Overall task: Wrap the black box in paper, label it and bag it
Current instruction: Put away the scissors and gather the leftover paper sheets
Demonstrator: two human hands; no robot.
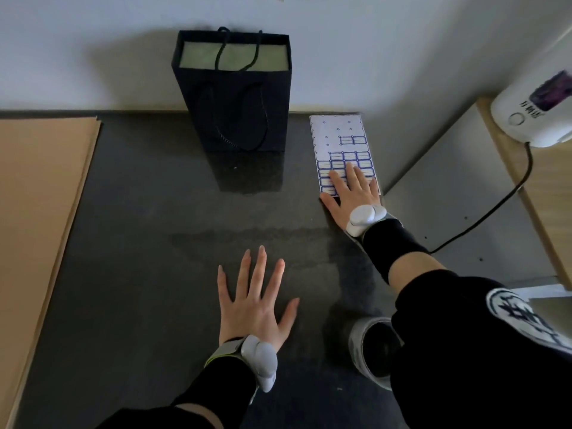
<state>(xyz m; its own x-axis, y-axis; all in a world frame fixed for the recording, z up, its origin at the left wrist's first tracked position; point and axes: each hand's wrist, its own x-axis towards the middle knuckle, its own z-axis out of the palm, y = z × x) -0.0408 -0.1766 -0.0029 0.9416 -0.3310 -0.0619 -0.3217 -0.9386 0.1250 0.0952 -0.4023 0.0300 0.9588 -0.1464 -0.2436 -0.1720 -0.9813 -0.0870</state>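
Note:
A black paper bag with cord handles stands upright at the back of the dark table, against the wall. Its open top shows a pale green surface inside. A white sheet of blue-edged labels lies flat to the right of the bag. My right hand rests flat on the near end of that sheet, fingers straight. My left hand lies flat on the bare table in front of me, fingers spread, holding nothing. A stack of brown wrapping paper covers the table's left side. No black box shows.
A white appliance with a black cable sits on a wooden surface at the far right. A grey board lies right of the table. A grey roll sits near the table's front right, partly behind my right sleeve.

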